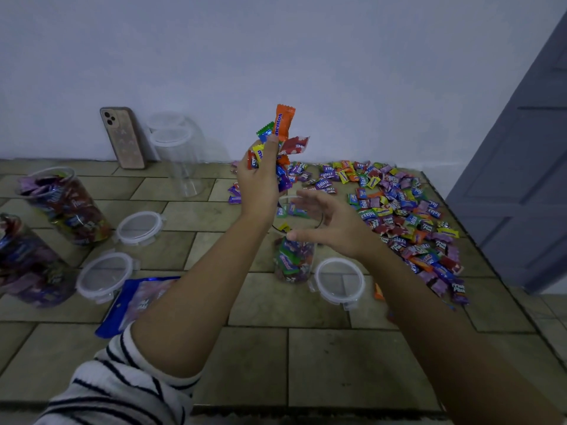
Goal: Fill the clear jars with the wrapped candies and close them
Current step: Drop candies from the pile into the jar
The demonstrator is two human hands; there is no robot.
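Striped white-and-navy sleeve (122,391) at bottom left, pushed up the left forearm. Both bare arms reach forward over a brown tiled surface (337,363).

Left hand (259,182) is raised, with fingers and thumb curled round a handful of wrapped candies (283,124). An orange wrapper sticks up highest, and green, yellow, red and purple ones are bunched below it.

Right hand (331,225) is slack and spread, holding nothing. It hovers at the mouth of a clear plastic jar (293,262). That jar stands upright and uncapped between the forearms, its lower part filled with mixed wrappers. Whether the thumb touches the rim, I cannot tell.

Just right of it lies a round clear clip lid (339,282), flat on the tiles.

A wide loose pile of wrapped candies (399,210) spreads along the right side, mostly purple, blue, red and yellow.

On the left, two clear jars packed full, one farther (67,204) and one nearer (27,262), both uncapped. Two more clear lids (139,227) (106,276) lie beside them. A blue candy bag (135,302) lies partly under the left arm.

At the wall stand empty clear jars (181,161), next to a phone in a pale case (122,138) that leans against the wall.
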